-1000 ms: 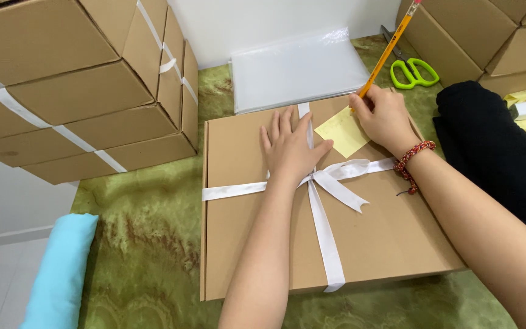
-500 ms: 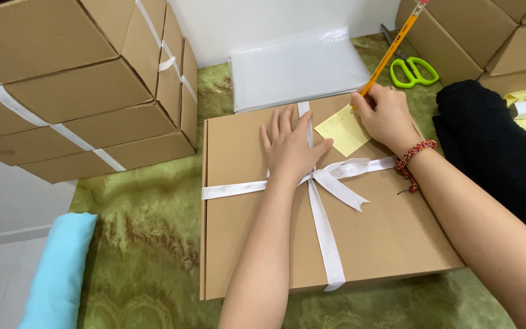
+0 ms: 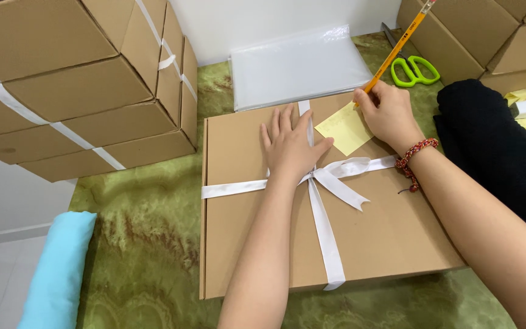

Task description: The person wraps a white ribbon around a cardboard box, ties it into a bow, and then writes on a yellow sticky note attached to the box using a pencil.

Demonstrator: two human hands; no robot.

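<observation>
Gripping pencil (image 3: 397,52), right hand (image 3: 388,116) over yellow note (image 3: 344,128).

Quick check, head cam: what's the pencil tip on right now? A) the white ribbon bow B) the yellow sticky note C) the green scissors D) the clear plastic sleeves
B: the right hand holds the pencil with its tip at the upper edge of the yellow sticky note on the cardboard box, while the left hand lies flat beside the note; the scissors lie apart on the green mat.
</observation>
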